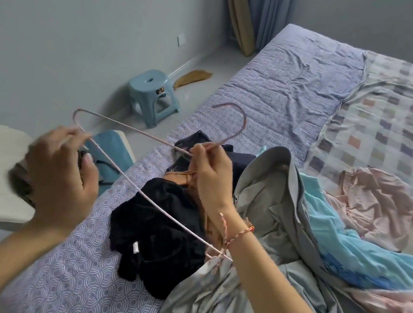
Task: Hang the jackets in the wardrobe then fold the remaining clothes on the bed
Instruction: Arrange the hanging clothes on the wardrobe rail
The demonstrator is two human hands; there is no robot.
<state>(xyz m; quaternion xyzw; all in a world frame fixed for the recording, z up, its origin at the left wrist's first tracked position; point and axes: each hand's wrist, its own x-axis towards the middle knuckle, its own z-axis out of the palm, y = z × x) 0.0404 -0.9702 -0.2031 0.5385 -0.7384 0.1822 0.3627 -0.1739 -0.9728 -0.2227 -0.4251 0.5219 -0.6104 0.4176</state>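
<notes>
A person at the edge of a bed (pixel 275 86) holds a pink wire hanger (pixel 135 130) up over a heap of clothes, apparently readying it for a first jacket. The right hand (pixel 210 175) pinches the hanger's neck just below the hook, fingers (pixel 202 148) closed tight on the wire, which keeps the frame steady and its hook pointing away. The left hand (pixel 60 163) is blurred; its fingers appear curled round the hanger's near shoulder bend, and something dark below them cannot be made out.

Directly beneath the right fingers lies a grey jacket (pixel 271 217), rumpled and not yet on the hanger. A black garment (pixel 159 229) is bunched under the hanger's long bar, between the two hands. Beyond the right fingers, pale blue (pixel 333 238) and pink (pixel 377 205) clothes trail onto a checked blanket (pixel 402 116).

The bed wears a lilac patterned sheet. On the tiled floor beyond the left fingers stand a blue stool (pixel 155 97) and a broom (pixel 192 78) against the grey wall; curtains (pixel 245 11) hang in the far corner. No wardrobe is in view.
</notes>
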